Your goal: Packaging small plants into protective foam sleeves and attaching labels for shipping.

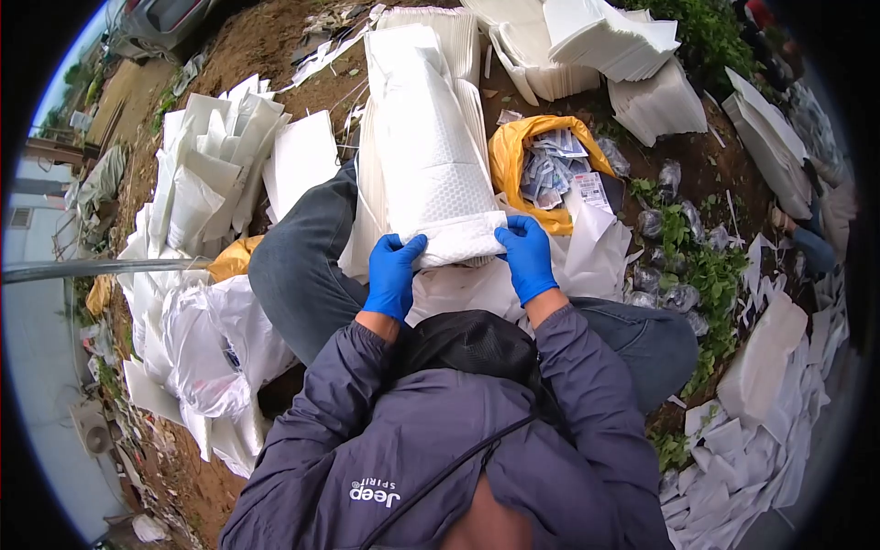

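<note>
A long white textured sheet-like pad (440, 144) lies lengthwise in front of me on a stack of similar white pieces, its near end folded over into a band. My left hand (394, 275), in a blue glove, pinches the left corner of that folded end between thumb and fingers. At the right corner my right hand (528, 258), also blue-gloved, grips the same band. Right of the pad, an open yellow plastic bag (505, 148) holds many small printed packets. A printed label (592, 191) rests at the bag's near side.
White folded sheets (206, 158) stand piled at left, beside a white plastic bag (213, 344). More stacks (612, 38) lie at the upper right. Clear plastic-wrapped bundles (680, 297) lie among green plants. Loose white pieces (742, 474) heap at lower right, and part of another person shows at the right edge.
</note>
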`<state>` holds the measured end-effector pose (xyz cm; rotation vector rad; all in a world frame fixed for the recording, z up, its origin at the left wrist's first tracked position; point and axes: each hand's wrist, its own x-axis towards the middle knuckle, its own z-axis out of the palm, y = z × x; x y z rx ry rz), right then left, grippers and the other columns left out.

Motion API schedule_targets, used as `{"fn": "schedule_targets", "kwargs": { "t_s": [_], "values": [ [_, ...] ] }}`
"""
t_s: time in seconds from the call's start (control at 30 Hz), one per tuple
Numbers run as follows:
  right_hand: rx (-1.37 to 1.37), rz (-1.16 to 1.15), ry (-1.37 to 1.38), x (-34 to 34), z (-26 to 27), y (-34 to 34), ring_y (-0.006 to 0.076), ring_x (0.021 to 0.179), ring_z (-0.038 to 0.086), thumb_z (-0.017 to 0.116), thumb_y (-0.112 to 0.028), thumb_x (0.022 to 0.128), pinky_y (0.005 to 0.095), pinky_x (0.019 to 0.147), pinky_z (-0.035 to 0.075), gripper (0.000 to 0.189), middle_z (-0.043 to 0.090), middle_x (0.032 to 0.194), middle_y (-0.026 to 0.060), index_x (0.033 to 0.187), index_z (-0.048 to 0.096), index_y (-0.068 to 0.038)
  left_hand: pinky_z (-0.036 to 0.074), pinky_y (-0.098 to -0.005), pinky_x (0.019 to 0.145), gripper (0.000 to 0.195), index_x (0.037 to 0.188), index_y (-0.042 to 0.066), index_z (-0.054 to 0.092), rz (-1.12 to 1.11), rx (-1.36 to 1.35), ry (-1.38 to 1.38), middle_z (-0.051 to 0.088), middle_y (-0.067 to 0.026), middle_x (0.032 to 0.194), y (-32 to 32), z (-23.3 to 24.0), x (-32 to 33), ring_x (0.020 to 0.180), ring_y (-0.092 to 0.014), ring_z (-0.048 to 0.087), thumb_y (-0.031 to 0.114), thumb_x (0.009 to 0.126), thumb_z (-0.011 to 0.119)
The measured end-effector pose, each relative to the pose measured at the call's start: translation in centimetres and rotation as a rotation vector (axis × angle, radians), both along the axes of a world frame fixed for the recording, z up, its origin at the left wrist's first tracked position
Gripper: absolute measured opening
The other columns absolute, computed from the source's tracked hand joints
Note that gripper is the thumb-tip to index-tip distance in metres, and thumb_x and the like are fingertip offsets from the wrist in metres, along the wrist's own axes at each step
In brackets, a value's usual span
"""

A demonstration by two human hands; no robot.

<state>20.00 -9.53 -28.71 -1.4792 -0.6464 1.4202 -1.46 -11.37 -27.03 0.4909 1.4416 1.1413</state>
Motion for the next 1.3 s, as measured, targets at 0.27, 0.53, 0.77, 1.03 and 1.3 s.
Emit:
{"fn": "schedule_targets", "kwargs": {
  "t_s": [0.27, 0.53, 0.77, 1.03, 1.3],
  "values": [
    [-0.139, 0.163, 0.089, 1.0, -0.7, 2.5, 0.0163, 0.074, 0.066, 0.064, -0.029, 0.091, 0.0278, 0.064, 0.054, 0.033, 0.068, 0.090, 0.0067, 0.105, 0.063, 0.001, 0.052, -0.0306, 0.078, 0.053, 0.129, -0.004, 0.049, -0.073, -0.053, -0.020, 0.061, -0.0116, 0.102, 1.1, -0.3, -0.9, 0.094, -0.019, 0.061, 0.015, 0.085, 0.072],
    [0.089, 0.210, -0.380, 1.5, -0.6, 4.2, 0.0110, 0.062, 0.052, 0.063, -0.029, 0.092, 0.0282, 0.060, 0.044, 0.032, 0.061, 0.070, 0.0032, 0.081, 0.065, 0.002, 0.043, -0.0218, 0.064, 0.026, 0.092, -0.002, 0.068, -0.102, 0.061, 0.053, 0.064, -0.0003, 0.081, 1.4, 1.7, -0.5, 0.068, -0.008, 0.053, 0.024, 0.094, 0.065],
    [0.020, 0.808, -1.364, 16.0, 5.6, 10.5, 0.0404, 0.093, 0.064, 0.054, -0.040, 0.087, 0.0459, 0.084, 0.051, 0.041, 0.066, 0.101, 0.0227, 0.095, 0.073, -0.005, 0.047, -0.0322, 0.087, 0.053, 0.136, -0.003, 0.045, -0.215, 0.141, 0.793, 0.055, -0.0140, 0.120, 1.2, 4.3, -2.9, 0.104, -0.021, 0.057, 0.011, 0.089, 0.065],
    [-0.528, 0.614, -0.551, 23.6, 1.5, 7.0, 0.0209, 0.098, 0.058, 0.068, -0.041, 0.083, 0.0340, 0.082, 0.049, 0.043, 0.065, 0.112, 0.0086, 0.116, 0.067, -0.013, 0.048, -0.0305, 0.087, 0.028, 0.119, 0.002, 0.059, -0.465, 0.563, 0.476, 0.059, -0.0096, 0.115, 2.8, 9.4, 5.7, 0.109, -0.020, 0.058, 0.008, 0.091, 0.060],
    [-0.128, 0.813, -0.563, 19.7, 7.4, 3.5, 0.0179, 0.079, 0.067, 0.066, -0.019, 0.084, 0.0301, 0.078, 0.051, 0.025, 0.072, 0.087, 0.0112, 0.096, 0.072, 0.002, 0.045, -0.0299, 0.091, 0.050, 0.116, -0.004, 0.062, -0.817, 0.002, 0.007, 0.067, -0.0120, 0.111, 6.1, 1.9, 17.4, 0.102, -0.021, 0.061, 0.040, 0.093, 0.062]
  ]
}}
